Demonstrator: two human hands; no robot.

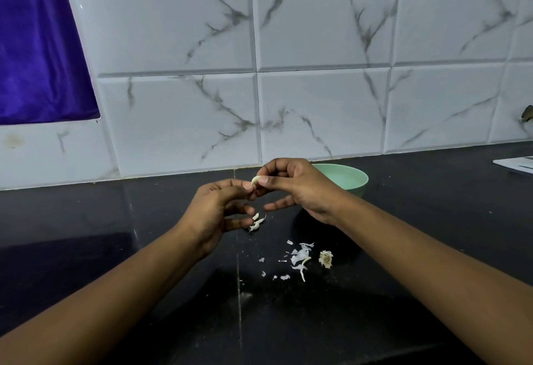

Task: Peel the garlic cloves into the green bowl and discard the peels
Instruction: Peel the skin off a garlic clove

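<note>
Your right hand (300, 189) is pinching the clove (255, 180) above the desk (115, 249), just left of the bowl (354, 180). Its long axis is tilting, upper tip right, lower end down-left, where your left hand's (213, 212) curled fingertips are nipping it.

Dim, bluish light; wide-angle edge distortion.

From my remote seat I read the bowl (355, 181) as plain pale mint green. The countertop (115, 220) is black, and the wall tiles (317, 47) are white with grey marble veining. The cloth (37, 62) is deep violet-blue. The garlic clove (255, 180) is cream-white, the peels (300, 255) are white and the root stub (326, 259) is tan-beige.
</note>
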